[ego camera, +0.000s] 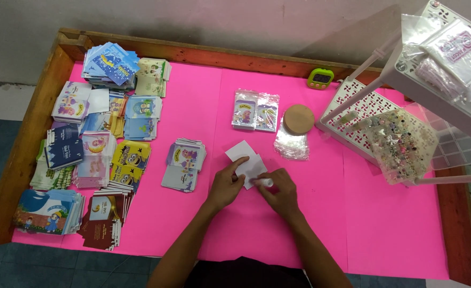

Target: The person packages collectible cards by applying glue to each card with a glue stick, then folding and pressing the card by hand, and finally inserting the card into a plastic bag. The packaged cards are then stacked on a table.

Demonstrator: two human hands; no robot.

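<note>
Left hand: the left hand (226,184) lies on the pink sheet (352,213), its fingers stretched toward 1 o'clock, fingertips pressing the white cards (244,156); it is open, pinning rather than gripping.
Right hand: the right hand (280,191) sits just at 3 o'clock of the left hand, fingers curled and closed around a small white tube (263,182) whose tip points toward 9 o'clock and touches the lower white card.
White cards: two blank cards, overlapping, lie near the centre of the table, at 12 o'clock of both hands.
Small card stack: a stack of cartoon cards (184,164) lies at 9 o'clock of the white cards, near but apart.
Card piles: many colourful card piles (94,144) fill the table's 9 o'clock side, in rough rows.
Packed cards: two cards in clear sleeves (255,111) lie side by side at 12 o'clock of the white cards.
Clear sleeves: a heap of clear sleeves (292,144) lies at 2 o'clock of the hands, with a round cork disc (298,119) resting on its far edge.
Timer: a small green timer (320,78) stands at the table's far rim, toward 1 o'clock.
Rack: a white plastic rack (400,69) stands at 2 o'clock, holding plastic bags; a clear bag of small trinkets (400,144) lies on its lower shelf.
Table: the wooden table rim (27,128) frames the pink sheet.
</note>
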